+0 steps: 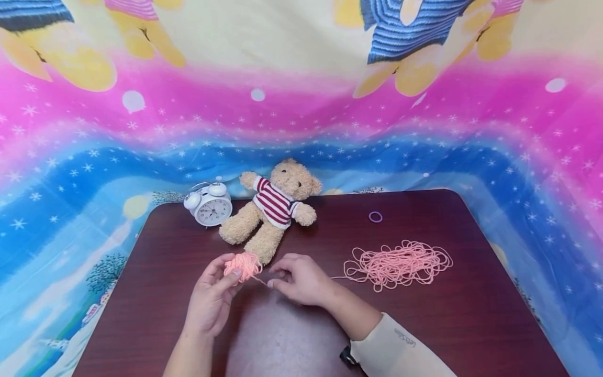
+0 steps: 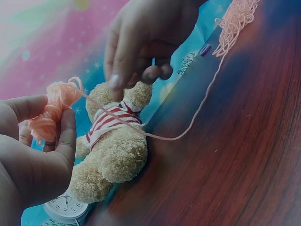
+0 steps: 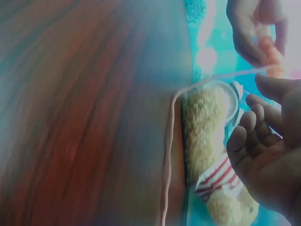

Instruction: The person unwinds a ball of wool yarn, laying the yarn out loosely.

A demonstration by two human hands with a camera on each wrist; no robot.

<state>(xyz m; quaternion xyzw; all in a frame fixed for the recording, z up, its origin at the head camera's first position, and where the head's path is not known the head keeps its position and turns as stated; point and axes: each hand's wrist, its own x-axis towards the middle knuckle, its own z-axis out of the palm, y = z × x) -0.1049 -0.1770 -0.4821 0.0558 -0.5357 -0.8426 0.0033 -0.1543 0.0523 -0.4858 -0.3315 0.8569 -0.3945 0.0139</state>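
Note:
My left hand (image 1: 213,298) pinches a small peach-pink ball of yarn (image 1: 242,266) between thumb and fingers, above the table. In the left wrist view the wound ball (image 2: 55,109) stands up from the fingertips. My right hand (image 1: 301,280) hovers just right of the ball with fingers loosely bent and nothing gripped between them. One strand of yarn (image 2: 162,138) leaves the ball, passes close by the right fingertips, sags and runs on to a loose heap of yarn (image 1: 400,264) on the right of the table. In the right wrist view that strand (image 3: 169,141) lies outside the right hand's fingers.
Behind the hands a teddy bear (image 1: 273,207) in a red-and-white striped shirt lies on the brown table (image 1: 165,298). A white alarm clock (image 1: 209,206) stands to its left. A purple ring (image 1: 375,217) lies at the back right. A printed cloth (image 1: 292,115) hangs around the table.

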